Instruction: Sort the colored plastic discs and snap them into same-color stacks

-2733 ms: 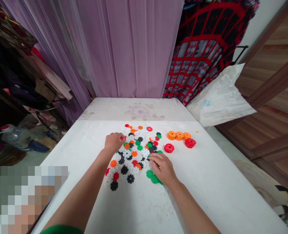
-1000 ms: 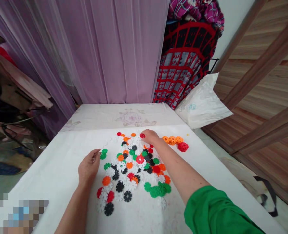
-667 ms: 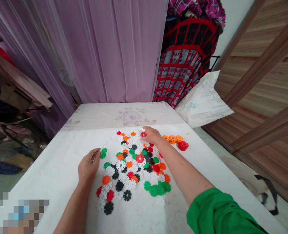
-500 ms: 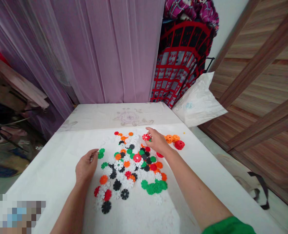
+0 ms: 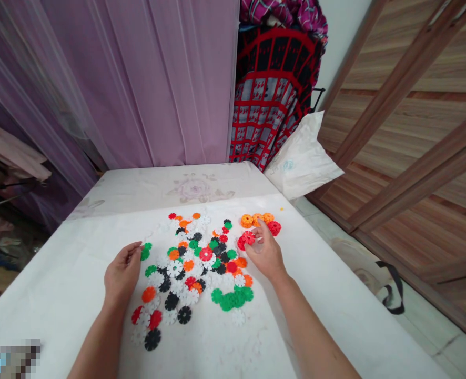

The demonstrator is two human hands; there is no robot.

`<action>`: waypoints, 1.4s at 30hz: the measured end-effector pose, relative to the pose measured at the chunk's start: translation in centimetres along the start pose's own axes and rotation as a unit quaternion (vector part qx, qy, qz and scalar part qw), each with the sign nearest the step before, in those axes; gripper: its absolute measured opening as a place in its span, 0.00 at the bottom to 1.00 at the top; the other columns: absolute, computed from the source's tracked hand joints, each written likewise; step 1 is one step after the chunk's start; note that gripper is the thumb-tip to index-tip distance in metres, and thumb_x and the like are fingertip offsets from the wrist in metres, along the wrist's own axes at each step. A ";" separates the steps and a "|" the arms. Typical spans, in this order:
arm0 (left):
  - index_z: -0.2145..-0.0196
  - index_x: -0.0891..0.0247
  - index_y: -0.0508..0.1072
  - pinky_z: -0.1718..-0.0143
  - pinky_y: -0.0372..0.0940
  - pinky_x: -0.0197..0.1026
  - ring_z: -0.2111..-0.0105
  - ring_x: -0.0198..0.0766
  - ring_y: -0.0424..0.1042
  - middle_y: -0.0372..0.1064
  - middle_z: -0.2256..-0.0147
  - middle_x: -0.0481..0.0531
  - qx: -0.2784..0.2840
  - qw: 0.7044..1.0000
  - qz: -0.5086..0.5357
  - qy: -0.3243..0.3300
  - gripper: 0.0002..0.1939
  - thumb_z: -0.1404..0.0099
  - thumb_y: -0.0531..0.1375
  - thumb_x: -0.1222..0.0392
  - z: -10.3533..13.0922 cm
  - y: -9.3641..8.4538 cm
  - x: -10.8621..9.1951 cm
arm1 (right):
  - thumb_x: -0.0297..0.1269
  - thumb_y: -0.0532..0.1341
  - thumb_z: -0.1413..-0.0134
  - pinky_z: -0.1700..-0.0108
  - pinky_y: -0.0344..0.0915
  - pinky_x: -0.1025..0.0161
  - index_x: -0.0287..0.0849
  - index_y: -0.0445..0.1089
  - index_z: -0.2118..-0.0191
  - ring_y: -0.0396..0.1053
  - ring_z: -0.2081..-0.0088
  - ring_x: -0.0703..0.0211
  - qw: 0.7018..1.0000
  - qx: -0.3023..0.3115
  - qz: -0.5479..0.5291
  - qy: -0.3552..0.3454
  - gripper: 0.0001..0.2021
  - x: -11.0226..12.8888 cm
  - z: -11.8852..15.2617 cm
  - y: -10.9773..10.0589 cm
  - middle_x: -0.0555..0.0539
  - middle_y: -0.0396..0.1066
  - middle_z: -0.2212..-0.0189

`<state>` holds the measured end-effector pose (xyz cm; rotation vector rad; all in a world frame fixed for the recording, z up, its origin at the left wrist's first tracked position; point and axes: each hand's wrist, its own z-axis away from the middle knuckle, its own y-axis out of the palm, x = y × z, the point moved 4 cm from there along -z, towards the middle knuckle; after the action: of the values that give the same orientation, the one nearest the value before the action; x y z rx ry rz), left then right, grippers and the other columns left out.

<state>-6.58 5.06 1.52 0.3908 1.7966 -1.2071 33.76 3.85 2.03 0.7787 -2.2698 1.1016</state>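
Note:
Flower-shaped plastic discs in white, black, green, orange and red lie scattered over the middle of the white table. My left hand [image 5: 123, 267], fingers pinched together, is at the left edge of the scatter, its fingertips against some green discs [image 5: 145, 251]. On the right, my right hand [image 5: 265, 251] has its thumb and fingers around red discs [image 5: 246, 240] at the table. Just beyond it sit piles of orange discs [image 5: 257, 219] and a red pile [image 5: 274, 228]. A cluster of green discs [image 5: 232, 299] lies nearer me, right of the middle.
The white table [image 5: 79, 263] has a floral cloth at its far end. Behind it hangs a purple curtain [image 5: 170, 84]. A white bag [image 5: 300, 160] stands at the far right corner, by red-and-black patterned fabric [image 5: 260, 100]. Wooden doors [image 5: 406, 131] are on the right.
The camera view has turned slightly right. My right hand has moved from the far middle of the scatter to the red discs beside the orange piles. My left hand stays by the green discs.

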 end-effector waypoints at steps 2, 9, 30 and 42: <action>0.57 0.57 0.78 0.56 0.71 0.45 0.62 0.43 0.78 0.81 0.61 0.52 0.002 1.000 -0.006 -0.002 0.20 0.42 0.56 0.46 0.0 0.0 0.1 | 0.34 0.62 0.53 0.53 0.74 0.54 0.43 0.57 0.33 0.74 0.59 0.53 1.000 0.004 0.019 -0.017 0.38 0.1 0.0 0.1 0.45 0.75 0.59; 0.58 0.56 0.78 0.56 0.71 0.45 0.62 0.43 0.78 0.81 0.63 0.51 0.012 1.000 -0.013 -0.003 0.20 0.43 0.56 0.47 0.3 -0.1 -0.6 | 0.32 0.61 0.55 0.52 0.73 0.53 0.43 0.58 0.34 0.74 0.59 0.52 0.998 0.015 0.056 -0.032 0.38 0.0 0.3 0.2 0.46 0.75 0.59; 0.59 0.55 0.79 0.58 0.71 0.43 0.61 0.43 0.78 0.81 0.61 0.51 0.010 0.998 -0.038 0.044 0.20 0.42 0.56 0.45 -0.2 0.1 0.4 | 0.35 0.61 0.53 0.52 0.73 0.53 0.42 0.59 0.34 0.74 0.59 0.52 0.998 0.018 0.055 -0.016 0.37 -0.2 0.6 0.7 0.46 0.75 0.60; 0.60 0.54 0.79 0.60 0.72 0.41 0.63 0.42 0.79 0.81 0.64 0.49 0.009 0.998 -0.032 0.062 0.17 0.41 0.57 0.47 0.0 0.1 0.2 | 0.34 0.60 0.50 0.48 0.73 0.49 0.44 0.62 0.37 0.75 0.53 0.48 0.996 0.011 0.070 -0.062 0.31 0.4 0.7 0.6 0.41 0.76 0.54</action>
<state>-6.63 5.10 1.36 0.4283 1.9179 -1.2674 32.89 3.52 1.61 0.7236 -2.4531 1.1726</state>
